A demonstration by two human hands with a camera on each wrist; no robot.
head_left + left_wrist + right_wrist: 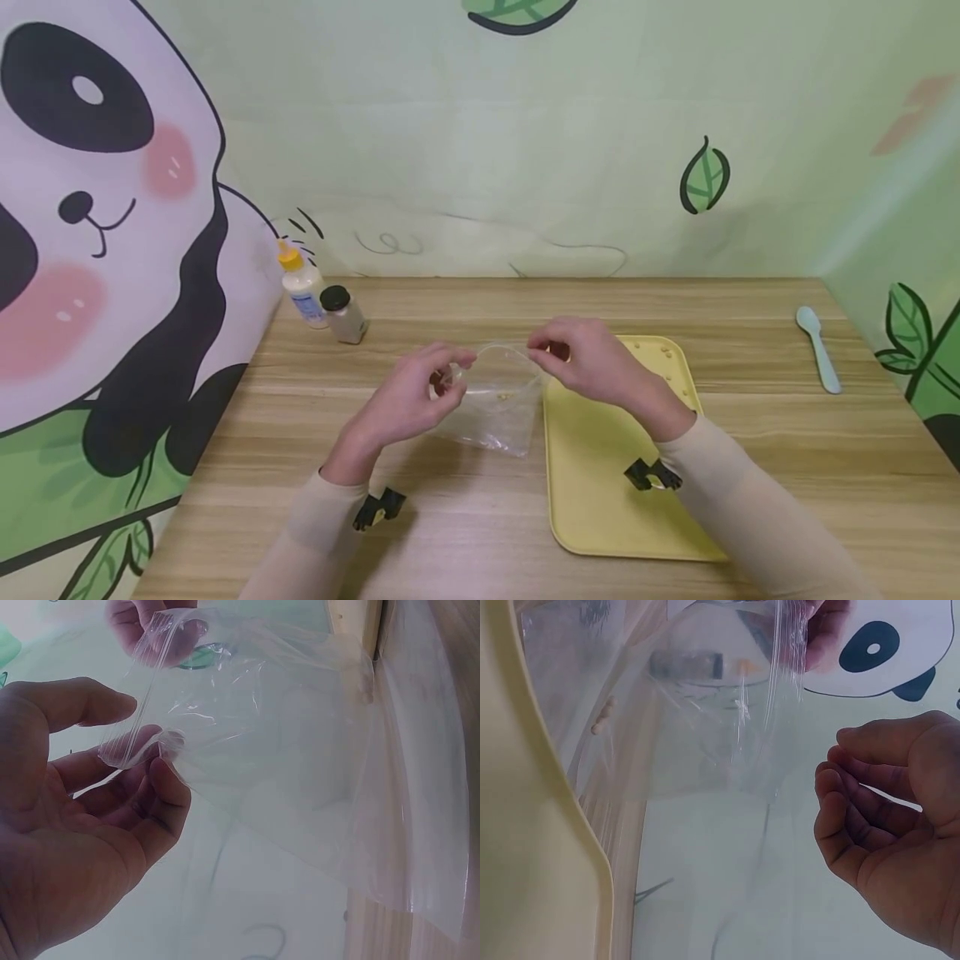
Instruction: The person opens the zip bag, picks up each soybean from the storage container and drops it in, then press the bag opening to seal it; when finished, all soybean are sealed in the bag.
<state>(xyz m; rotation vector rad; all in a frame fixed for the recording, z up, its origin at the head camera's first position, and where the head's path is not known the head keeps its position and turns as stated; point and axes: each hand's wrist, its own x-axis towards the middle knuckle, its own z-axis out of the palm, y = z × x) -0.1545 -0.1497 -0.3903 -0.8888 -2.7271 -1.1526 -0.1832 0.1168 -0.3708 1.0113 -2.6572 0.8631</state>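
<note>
A clear zip bag point(495, 417) hangs between both hands, its mouth bowed wide, with a few small tan pieces point(604, 715) inside. My left hand point(416, 396) holds the bag at the left end of its mouth. In the left wrist view, the fingers point(169, 795) of that hand curl at the zip corner, with the thumb raised apart from it. Close to the right end of the mouth is my right hand point(592, 358). The right wrist view shows its fingers loosely curled beside the plastic, nothing visible in them.
A yellow tray point(600, 508) lies under the right forearm, with several small tan pieces point(666, 353) at its far end. At the back left stand a yellow-capped bottle point(303, 292) and a black-lidded jar point(345, 317). A pale blue spoon point(819, 350) rests at far right.
</note>
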